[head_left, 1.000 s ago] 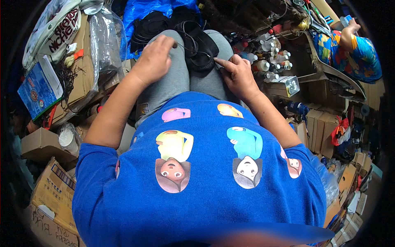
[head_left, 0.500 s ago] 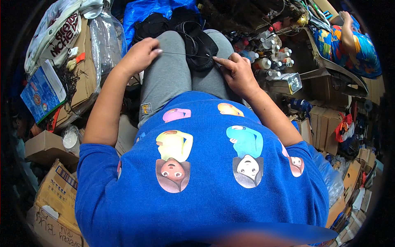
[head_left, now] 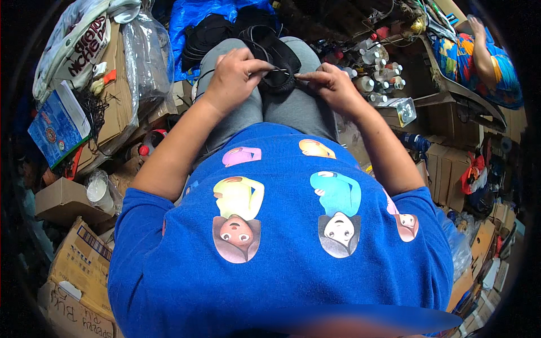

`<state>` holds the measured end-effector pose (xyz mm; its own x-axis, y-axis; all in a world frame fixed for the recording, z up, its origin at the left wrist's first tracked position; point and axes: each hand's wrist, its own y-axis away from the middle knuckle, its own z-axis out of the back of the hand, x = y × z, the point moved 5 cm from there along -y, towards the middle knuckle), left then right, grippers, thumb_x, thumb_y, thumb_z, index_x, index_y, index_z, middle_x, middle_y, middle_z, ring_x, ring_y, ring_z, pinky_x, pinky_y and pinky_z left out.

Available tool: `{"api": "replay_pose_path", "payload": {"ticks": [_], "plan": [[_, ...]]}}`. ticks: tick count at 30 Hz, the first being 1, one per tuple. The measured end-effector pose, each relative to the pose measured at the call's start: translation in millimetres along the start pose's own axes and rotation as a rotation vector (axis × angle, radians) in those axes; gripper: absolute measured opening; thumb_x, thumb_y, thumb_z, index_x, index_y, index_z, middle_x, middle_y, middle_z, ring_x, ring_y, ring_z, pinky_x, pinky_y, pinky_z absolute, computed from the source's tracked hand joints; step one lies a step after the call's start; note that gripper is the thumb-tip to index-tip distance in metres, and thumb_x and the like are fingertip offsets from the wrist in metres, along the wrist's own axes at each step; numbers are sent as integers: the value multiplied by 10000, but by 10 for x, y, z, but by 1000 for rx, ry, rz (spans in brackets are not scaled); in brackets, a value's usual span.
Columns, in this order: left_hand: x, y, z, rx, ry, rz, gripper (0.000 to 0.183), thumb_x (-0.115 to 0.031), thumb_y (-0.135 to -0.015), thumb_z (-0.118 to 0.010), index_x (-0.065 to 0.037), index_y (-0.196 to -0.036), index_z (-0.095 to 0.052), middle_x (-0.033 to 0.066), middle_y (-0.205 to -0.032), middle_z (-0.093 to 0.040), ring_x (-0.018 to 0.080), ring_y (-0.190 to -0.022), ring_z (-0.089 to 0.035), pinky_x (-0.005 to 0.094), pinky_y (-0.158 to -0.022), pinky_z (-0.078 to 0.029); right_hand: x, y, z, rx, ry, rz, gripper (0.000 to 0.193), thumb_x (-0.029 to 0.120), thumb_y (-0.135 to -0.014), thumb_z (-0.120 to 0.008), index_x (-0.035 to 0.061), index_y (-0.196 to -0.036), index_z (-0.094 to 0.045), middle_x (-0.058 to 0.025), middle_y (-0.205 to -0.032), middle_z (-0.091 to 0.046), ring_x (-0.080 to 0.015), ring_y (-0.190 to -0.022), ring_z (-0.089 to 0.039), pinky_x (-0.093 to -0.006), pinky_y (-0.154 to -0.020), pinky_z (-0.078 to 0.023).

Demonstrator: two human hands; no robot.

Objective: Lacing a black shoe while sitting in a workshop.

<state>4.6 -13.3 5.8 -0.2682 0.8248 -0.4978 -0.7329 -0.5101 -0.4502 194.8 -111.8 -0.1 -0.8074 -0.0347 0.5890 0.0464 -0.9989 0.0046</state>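
Note:
A black shoe (head_left: 285, 52) rests on my lap between my knees, its rounded end toward me. Above that end, my left hand (head_left: 236, 79) is closed in a pinch, with a thin, shiny needle (head_left: 280, 70) at its fingertips. Thumb and forefinger of my right hand (head_left: 331, 85) close on the right edge of the shoe, just across from the needle. Dark thread is hard to make out against the black material.
Black pieces (head_left: 207, 42) lie on a blue plastic sheet (head_left: 186, 17) beyond my knees. Small bottles (head_left: 378, 70) crowd the right side, where another person's arm (head_left: 483, 53) shows. Cardboard boxes (head_left: 70, 201) stand at left.
My left hand has come right and slightly down, from beside my left knee to the shoe. The thread stretched across earlier no longer shows taut. My right hand has barely shifted.

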Motion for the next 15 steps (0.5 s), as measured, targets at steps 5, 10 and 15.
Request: {"api": "replay_pose_path", "payload": {"ticks": [5, 10, 15], "plan": [[147, -60, -180, 94, 157, 16, 261, -78, -718, -696, -224, -932, -733, 43, -702, -456, 207, -679, -481, 341, -620, -402, -186, -179, 52, 154, -146, -126, 348, 48, -785, -593, 271, -1023, -714, -70, -857, -571, -213, -850, -568, -302, -789, -450], [143, -63, -198, 111, 126, 18, 248, -101, -731, -690, -237, -934, -733, 35, -706, -459, 200, -695, -475, 342, -631, -391, -191, -264, 31, 190, -171, -64, 337, -24, -778, -582, 177, -1012, -719, -17, -832, -489, -139, -825, -503, -240, -783, -409], [159, -69, -286, 228, 114, 135, 213, -147, -749, -684, -277, -911, -730, -15, -761, -522, 186, -844, -526, 365, -786, -344, -236, -264, -15, 251, -350, -114, 311, -1, -786, -594, 155, -1025, -717, 0, -831, -475, -124, -835, -485, -232, -803, -397]]}}
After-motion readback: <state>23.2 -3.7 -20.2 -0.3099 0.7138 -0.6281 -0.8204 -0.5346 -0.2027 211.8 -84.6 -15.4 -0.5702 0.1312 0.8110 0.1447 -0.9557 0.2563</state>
